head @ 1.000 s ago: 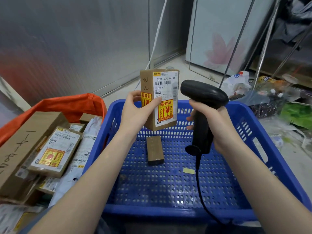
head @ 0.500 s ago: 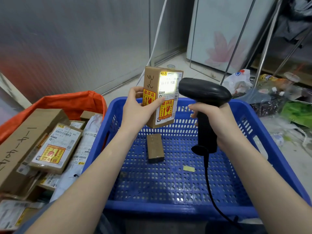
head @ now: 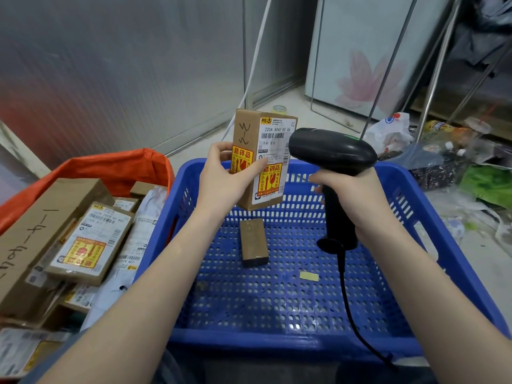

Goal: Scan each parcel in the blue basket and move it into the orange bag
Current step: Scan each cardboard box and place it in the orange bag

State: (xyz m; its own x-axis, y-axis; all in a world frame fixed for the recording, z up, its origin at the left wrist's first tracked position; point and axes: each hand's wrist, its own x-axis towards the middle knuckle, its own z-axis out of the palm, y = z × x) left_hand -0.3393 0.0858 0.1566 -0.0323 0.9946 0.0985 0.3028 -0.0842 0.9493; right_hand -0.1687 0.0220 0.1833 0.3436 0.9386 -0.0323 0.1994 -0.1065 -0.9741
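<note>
My left hand [head: 224, 178] grips an upright brown cardboard parcel [head: 263, 151] with a white label and yellow fragile stickers, held above the far side of the blue basket [head: 448, 245]. My right hand [head: 357, 198] grips the handle of a black barcode scanner [head: 329, 151], whose head points at the parcel's label from the right. A green light shows on the scanner's top. One small brown parcel [head: 253, 242] lies on the basket floor. The orange bag [head: 110, 167] stands to the left, holding several parcels.
A small yellow sticker scrap [head: 309, 276] lies on the basket floor. The scanner's cable [head: 352, 314] hangs over the basket's near rim. Plastic bags and litter [head: 443, 162] cover the floor at the right. A metal wall rises behind; metal rack legs stand at the back right.
The bright scan light on the parcel's label half a second ago is gone. The parcel and scanner have stayed almost in place, close together.
</note>
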